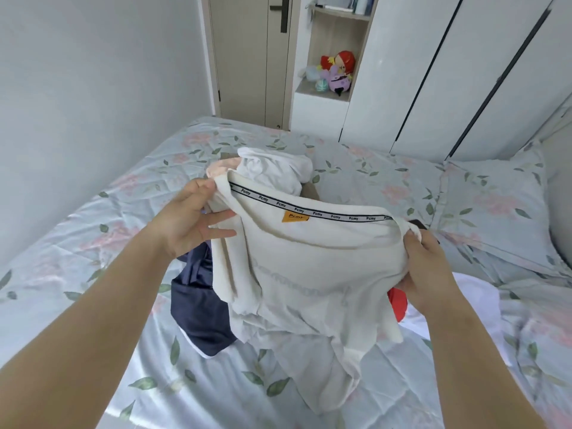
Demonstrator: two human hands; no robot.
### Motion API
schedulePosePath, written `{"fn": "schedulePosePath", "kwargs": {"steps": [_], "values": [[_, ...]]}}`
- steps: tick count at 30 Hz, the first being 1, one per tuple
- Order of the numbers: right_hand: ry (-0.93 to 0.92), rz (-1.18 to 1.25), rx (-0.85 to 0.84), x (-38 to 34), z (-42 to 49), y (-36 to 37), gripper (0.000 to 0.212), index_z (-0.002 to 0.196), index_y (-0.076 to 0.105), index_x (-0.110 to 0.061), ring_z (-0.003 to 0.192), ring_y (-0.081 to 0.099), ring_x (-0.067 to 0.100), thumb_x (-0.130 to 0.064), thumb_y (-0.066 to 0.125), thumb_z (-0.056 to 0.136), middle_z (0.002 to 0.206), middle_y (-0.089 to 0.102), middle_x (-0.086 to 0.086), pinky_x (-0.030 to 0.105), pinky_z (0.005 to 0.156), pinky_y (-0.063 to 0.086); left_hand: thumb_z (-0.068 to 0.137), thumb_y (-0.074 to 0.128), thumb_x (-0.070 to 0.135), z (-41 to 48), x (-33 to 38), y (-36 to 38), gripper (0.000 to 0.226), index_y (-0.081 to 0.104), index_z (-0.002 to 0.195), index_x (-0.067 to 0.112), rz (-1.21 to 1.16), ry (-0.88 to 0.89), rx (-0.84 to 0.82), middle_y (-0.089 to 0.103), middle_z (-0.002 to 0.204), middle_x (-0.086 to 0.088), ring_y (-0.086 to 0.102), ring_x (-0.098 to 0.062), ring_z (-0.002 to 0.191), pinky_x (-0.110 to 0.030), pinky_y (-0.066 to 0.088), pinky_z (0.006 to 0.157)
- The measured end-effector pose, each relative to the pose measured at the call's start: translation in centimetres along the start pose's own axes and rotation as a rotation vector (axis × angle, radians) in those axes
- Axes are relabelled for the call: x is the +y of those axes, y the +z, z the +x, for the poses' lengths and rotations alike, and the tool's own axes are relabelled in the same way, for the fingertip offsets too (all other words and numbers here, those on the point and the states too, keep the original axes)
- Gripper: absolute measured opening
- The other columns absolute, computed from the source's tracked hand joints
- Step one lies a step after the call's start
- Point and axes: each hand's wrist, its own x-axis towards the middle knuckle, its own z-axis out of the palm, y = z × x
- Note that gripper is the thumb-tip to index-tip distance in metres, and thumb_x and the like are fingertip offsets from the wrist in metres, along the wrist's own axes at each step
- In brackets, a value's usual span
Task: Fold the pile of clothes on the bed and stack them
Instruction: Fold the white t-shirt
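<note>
Left hand [192,218] and right hand [428,267] grip cream shirt [309,274] tagged "Pcmy".

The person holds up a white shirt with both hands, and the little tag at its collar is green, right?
Not green: the head view shows the tag is orange. The rest holds: the left hand and right hand hold up the white shirt.
</note>
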Motion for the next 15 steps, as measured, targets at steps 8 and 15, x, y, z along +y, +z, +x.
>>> {"fn": "schedulePosePath", "kwargs": {"steps": [8, 15], "values": [[-0.146, 0.084, 0.031, -3.5, -9.3, 3.7, 0.014, 0.092, 0.057, -0.025, 0.070, 0.060, 0.015, -0.026, 0.045, 0.100, 0.084, 0.064, -0.001, 0.030, 0.063, 0.048, 0.101, 0.037, 0.034, -5.8, 6.3, -3.2, 0.022, 0.048, 0.084, 0.025, 0.029, 0.284, -0.002, 0.066, 0.089, 0.004, 0.068, -0.014, 0.065, -0.049, 0.053, 0.079], [-0.258, 0.175, -0.062, -7.3, -14.2, 4.8, 0.018, 0.108, 0.061, -0.021, 0.083, 0.070, 0.013, -0.029, 0.048, 0.098, 0.095, 0.072, -0.003, 0.028, 0.067, 0.056, 0.103, 0.031, 0.035, -9.8, 11.9, -4.9, 0.023, 0.046, 0.096, 0.019, 0.001, 0.395, -0.122, 0.072, 0.093, 0.001, 0.072, -0.023, 0.069, -0.044, 0.059, 0.066]]}}
